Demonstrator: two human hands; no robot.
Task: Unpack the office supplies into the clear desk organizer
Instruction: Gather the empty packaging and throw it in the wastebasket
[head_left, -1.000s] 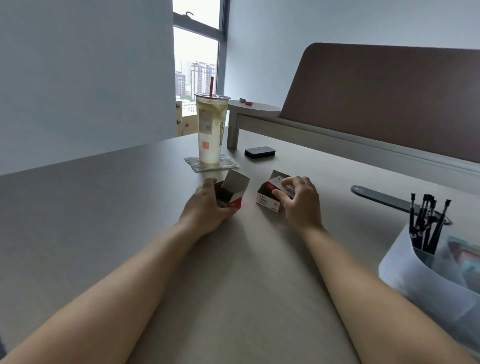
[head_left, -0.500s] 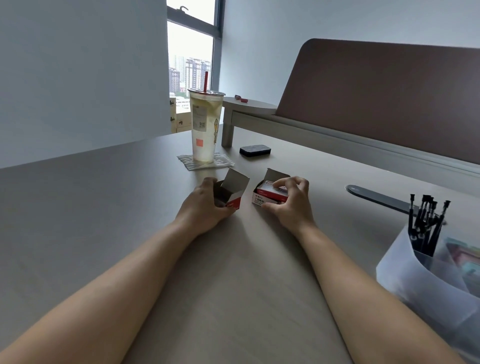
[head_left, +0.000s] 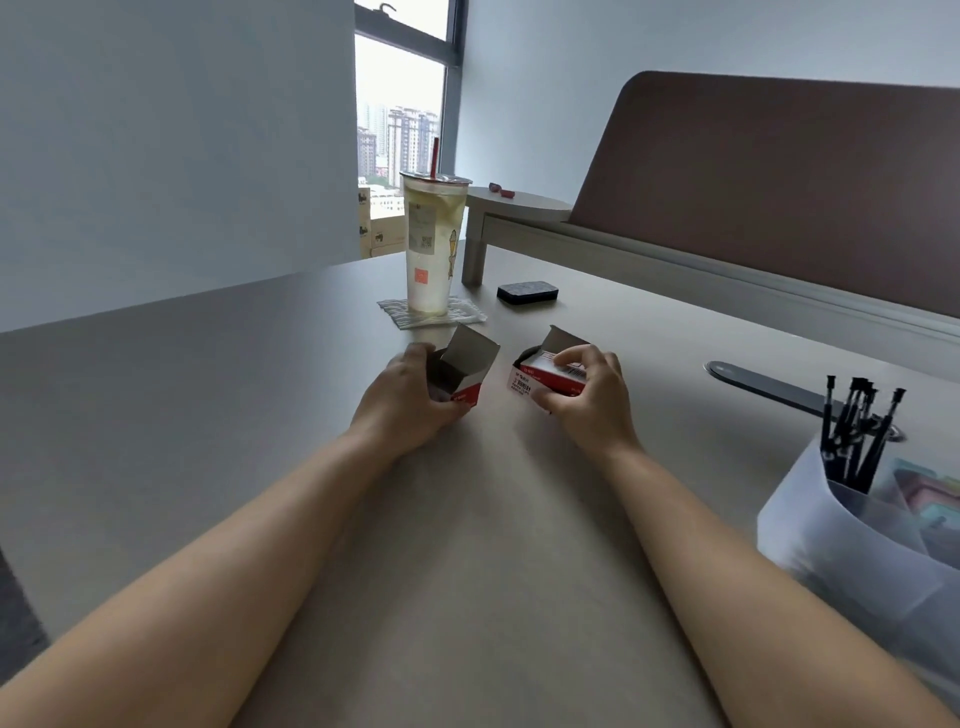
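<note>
Desk (head_left: 493, 545) of pale wood carries several things that do not belong to the work: a tall plastic cup (head_left: 430, 244) with a red straw stands on a paper napkin (head_left: 431, 314) at the far side, and a small black case (head_left: 527, 292) lies just to the right of it, under a raised shelf (head_left: 524, 205). A dark oval cable cover (head_left: 769, 384) is set in the desk further right. Nothing stands between the two hands and the organizer. The left hand (head_left: 410, 402) holds a small cardboard box (head_left: 460, 371) from its left side, with the fingers curled around the wall and the thumb under the red lower edge; the lid flap stands up and the inside looks dark. The right hand (head_left: 587, 397) grips a second small box (head_left: 545, 374), red and white, which lies on the desk just beside the first but apart from it. The fingers are bent over the top of this box and the thumb presses at its near side, so the box sits partly under the palm. Its flap is also raised behind the fingers. The clear organizer (head_left: 852, 525) stands at the right edge, well apart from both boxes, with black pens (head_left: 857, 431) upright in its back compartment. Its right part is cut off by the frame, and the coloured things inside are blurred behind the cloudy wall. What the boxes contain I cannot tell.
</note>
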